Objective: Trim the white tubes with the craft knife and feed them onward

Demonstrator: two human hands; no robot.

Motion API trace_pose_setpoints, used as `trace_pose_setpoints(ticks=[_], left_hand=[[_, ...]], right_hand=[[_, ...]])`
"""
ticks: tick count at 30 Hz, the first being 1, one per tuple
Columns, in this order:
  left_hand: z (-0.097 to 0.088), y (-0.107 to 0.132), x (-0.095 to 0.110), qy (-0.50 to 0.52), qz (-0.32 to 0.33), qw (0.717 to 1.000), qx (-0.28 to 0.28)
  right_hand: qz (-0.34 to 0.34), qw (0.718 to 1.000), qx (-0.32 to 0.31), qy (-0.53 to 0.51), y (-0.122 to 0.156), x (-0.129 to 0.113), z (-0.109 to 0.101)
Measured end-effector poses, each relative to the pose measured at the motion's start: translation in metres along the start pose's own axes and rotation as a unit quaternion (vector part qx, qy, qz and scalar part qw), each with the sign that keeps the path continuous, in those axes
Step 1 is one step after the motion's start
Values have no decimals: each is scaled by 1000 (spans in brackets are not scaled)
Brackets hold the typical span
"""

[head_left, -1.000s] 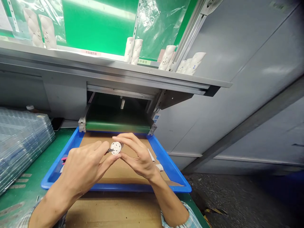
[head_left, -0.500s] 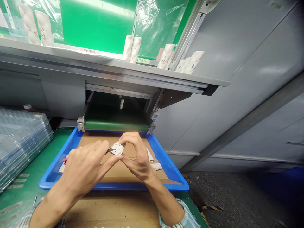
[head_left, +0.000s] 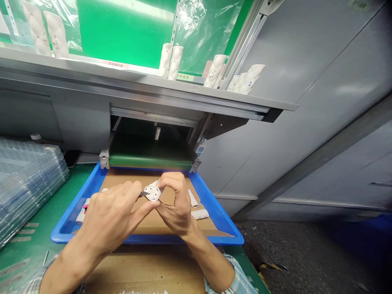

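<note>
The left hand (head_left: 107,218) is curled closed around a small knife, its blade (head_left: 142,194) touching the rim of a white round part (head_left: 152,193). The right hand (head_left: 176,208) pinches that part between thumb and fingers, holding it above the blue tray (head_left: 73,228), toward the tray's far side. Two white pieces (head_left: 192,199) lie inside the tray, just beyond the right hand.
</note>
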State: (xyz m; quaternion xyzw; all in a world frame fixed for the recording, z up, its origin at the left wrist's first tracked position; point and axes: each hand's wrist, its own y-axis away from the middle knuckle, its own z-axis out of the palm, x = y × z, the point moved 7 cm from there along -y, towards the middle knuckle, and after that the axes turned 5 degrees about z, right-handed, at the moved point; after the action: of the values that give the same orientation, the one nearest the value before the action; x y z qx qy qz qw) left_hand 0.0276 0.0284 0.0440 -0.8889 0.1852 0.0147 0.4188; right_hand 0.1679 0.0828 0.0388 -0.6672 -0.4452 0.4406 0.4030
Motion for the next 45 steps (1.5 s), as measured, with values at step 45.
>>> trace_pose_setpoints(ticks=[45], left_hand=[[-14, -4, -15, 192, -15, 979, 60]], right_hand=[[35, 999, -21, -22, -4, -2, 3]])
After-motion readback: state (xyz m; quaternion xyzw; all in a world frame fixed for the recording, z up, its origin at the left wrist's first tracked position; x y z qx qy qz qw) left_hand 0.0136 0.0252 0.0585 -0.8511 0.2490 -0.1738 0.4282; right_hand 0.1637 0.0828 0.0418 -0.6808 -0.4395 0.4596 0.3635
